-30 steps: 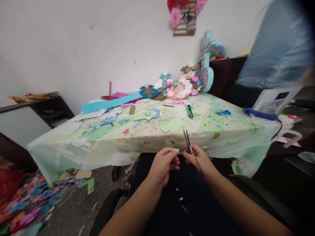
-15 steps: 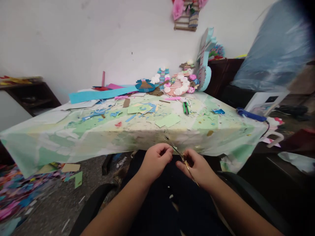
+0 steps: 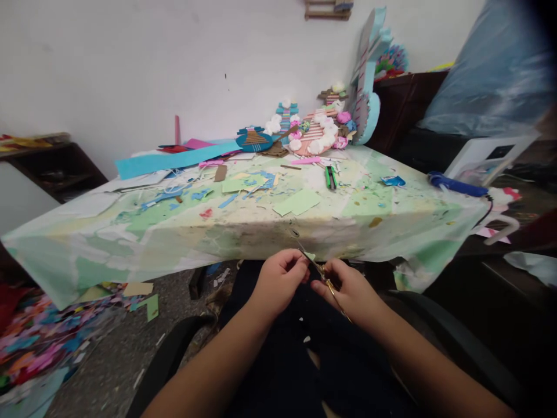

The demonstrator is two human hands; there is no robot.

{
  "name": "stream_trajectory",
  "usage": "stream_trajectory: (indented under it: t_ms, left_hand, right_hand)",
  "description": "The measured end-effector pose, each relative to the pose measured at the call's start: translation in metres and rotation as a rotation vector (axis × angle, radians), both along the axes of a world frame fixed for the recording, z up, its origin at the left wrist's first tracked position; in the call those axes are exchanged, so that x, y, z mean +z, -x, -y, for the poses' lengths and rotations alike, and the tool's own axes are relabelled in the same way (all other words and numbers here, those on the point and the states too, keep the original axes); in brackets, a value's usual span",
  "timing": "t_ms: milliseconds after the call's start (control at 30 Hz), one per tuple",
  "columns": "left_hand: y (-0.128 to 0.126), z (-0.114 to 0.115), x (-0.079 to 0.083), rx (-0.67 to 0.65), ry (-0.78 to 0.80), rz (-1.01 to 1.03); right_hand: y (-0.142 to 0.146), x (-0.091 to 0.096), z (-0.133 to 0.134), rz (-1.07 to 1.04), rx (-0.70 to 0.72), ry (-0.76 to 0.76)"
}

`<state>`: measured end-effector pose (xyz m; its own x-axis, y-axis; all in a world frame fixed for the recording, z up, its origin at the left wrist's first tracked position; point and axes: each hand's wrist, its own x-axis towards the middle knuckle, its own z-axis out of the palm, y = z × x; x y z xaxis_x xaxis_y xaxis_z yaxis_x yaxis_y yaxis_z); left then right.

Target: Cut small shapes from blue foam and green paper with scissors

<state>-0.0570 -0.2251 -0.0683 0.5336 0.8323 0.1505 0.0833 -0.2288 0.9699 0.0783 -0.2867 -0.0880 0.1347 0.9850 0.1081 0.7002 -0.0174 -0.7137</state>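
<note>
Over my lap, in front of the table's edge, my right hand [image 3: 351,289] grips gold-handled scissors [image 3: 319,267], their blades pointing up and left. My left hand [image 3: 281,281] is closed in a pinch at the blades. A small pale green paper piece [image 3: 310,256] shows beside its fingertips, against the scissors; the rest of it is hidden by the fingers. Two small white scraps [image 3: 307,339] lie on my dark clothing below the hands.
The cloth-covered table [image 3: 243,235] carries light green paper [image 3: 298,202], a green utility knife [image 3: 331,177], blue scraps and a long blue strip [image 3: 174,161]. Decorated craft figures [image 3: 313,136] stand at the back. A blue glue gun [image 3: 456,184] lies at right. Paper scraps [image 3: 56,337] litter the floor.
The view has tilted down slightly. The green paper piece now shows by the blades, where it was hardly visible before. Both hands keep their grips, close together.
</note>
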Motion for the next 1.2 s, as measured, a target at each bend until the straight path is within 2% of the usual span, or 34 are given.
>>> stream_trajectory:
  t_ms: [267,600,667,767,933,1100,1200]
  left_hand:
    - [0.000,-0.001,0.003,0.017,0.026,0.019]
    - [-0.003,-0.007,0.000,0.041,0.176,0.059]
    - [-0.005,-0.010,-0.003,0.062,0.222,0.092]
    - [-0.008,-0.014,-0.006,0.071,0.287,0.117]
    - [-0.013,-0.010,-0.014,-0.046,0.376,0.075]
    - [-0.013,0.002,-0.019,0.018,0.363,0.039]
    - [-0.012,0.004,-0.020,0.067,0.314,0.025]
  right_hand:
    - [-0.003,-0.001,-0.002,0.056,-0.023,-0.011]
    - [-0.011,-0.012,-0.009,0.068,-0.107,0.014]
    - [-0.016,-0.015,-0.009,-0.012,-0.122,-0.020]
    - [-0.022,-0.018,-0.009,-0.254,-0.118,-0.089]
    - [-0.019,-0.014,-0.011,-0.668,-0.118,-0.116]
    - [-0.003,-0.011,-0.015,-0.861,-0.049,-0.146]
    - [0.004,-0.012,-0.015,-0.914,-0.086,-0.114]
